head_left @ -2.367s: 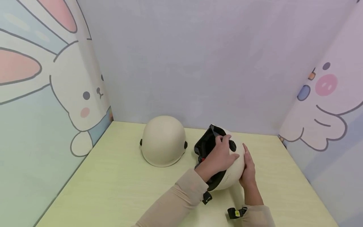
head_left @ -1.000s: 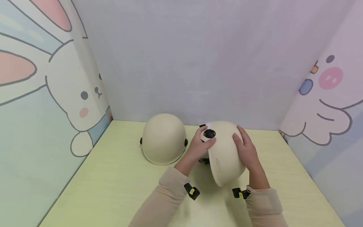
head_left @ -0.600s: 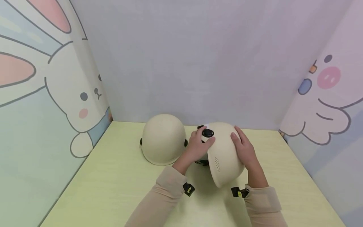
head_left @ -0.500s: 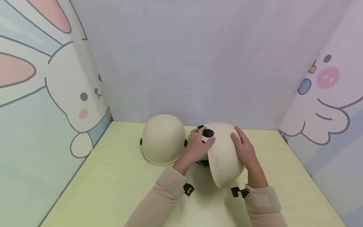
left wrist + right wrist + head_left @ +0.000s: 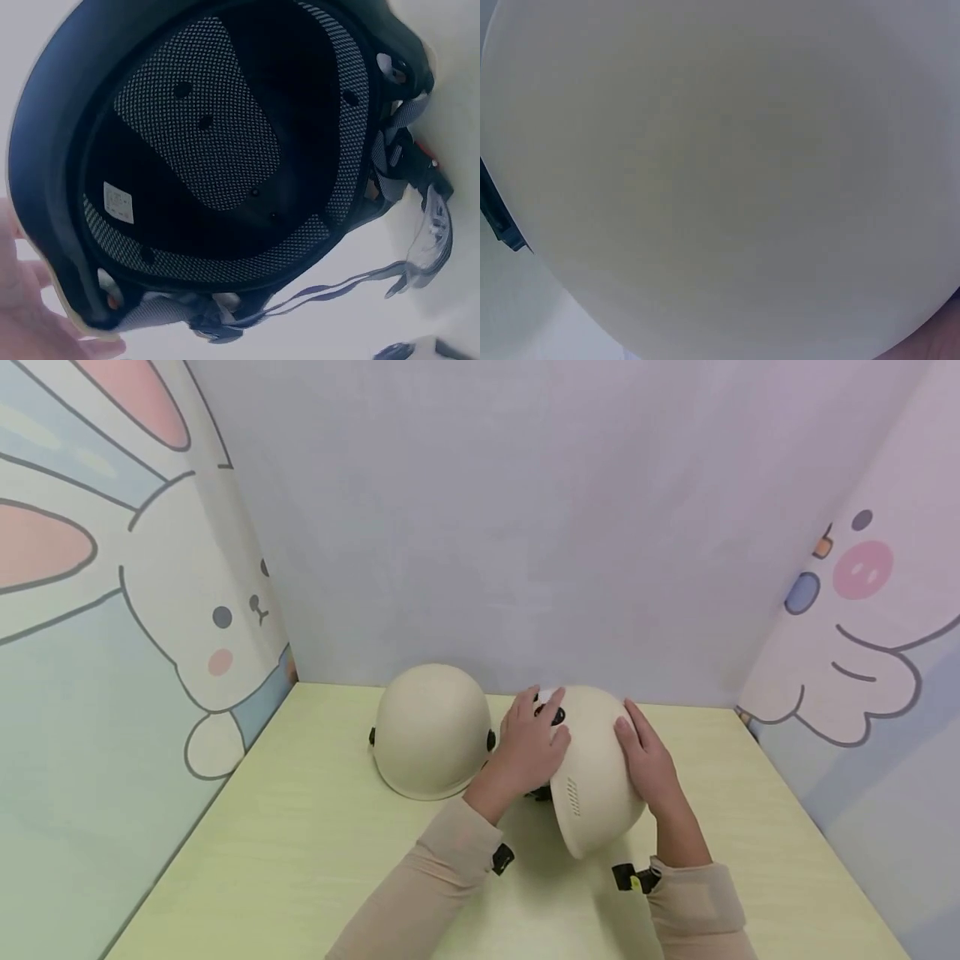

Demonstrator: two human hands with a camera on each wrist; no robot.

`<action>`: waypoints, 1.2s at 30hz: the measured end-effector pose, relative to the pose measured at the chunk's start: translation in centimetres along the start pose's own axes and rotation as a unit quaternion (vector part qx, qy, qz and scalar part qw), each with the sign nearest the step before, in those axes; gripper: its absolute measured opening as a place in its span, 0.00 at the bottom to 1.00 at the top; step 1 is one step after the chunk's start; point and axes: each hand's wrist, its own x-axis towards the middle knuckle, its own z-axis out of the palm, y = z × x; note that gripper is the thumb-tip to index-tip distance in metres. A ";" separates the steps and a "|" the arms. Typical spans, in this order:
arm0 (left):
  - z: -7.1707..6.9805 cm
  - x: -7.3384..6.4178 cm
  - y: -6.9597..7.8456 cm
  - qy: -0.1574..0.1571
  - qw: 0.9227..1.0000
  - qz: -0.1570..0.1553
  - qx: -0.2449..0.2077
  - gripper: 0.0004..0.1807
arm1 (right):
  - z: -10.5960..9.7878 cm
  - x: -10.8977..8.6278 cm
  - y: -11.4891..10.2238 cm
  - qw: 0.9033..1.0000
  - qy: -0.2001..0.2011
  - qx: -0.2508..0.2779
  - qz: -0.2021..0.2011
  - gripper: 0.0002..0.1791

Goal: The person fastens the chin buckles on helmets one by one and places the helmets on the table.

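Note:
A cream helmet (image 5: 600,768) is tipped on its side on the table, its opening turned left. My left hand (image 5: 527,747) grips its left rim, with the fingers by a round black knob (image 5: 552,715) and the thumb on the shell. My right hand (image 5: 651,764) holds the dome from the right, thumb apart from the fingers. In the left wrist view the dark mesh lining (image 5: 202,120) shows, along with the chin strap (image 5: 337,285) and its clear chin piece (image 5: 431,232). Only shell fills most of the right wrist view.
A second cream helmet (image 5: 432,731) stands upright just left of the held one. The pale yellow table (image 5: 300,860) ends at a grey back wall (image 5: 510,527). Side walls carry a rabbit picture (image 5: 217,610) and a pink-cheeked cartoon animal (image 5: 862,610).
The held helmet has turned so its opening, earlier facing more toward the camera, is now mostly hidden. Just lately my left fingers have shifted over the knob; my right hand has stayed on the dome.

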 end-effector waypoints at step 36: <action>3.9 0.0 -1.4 0.045 0.995 -0.054 0.075 0.47 | 3.3 0.5 7.8 0.937 0.017 0.348 0.003 0.34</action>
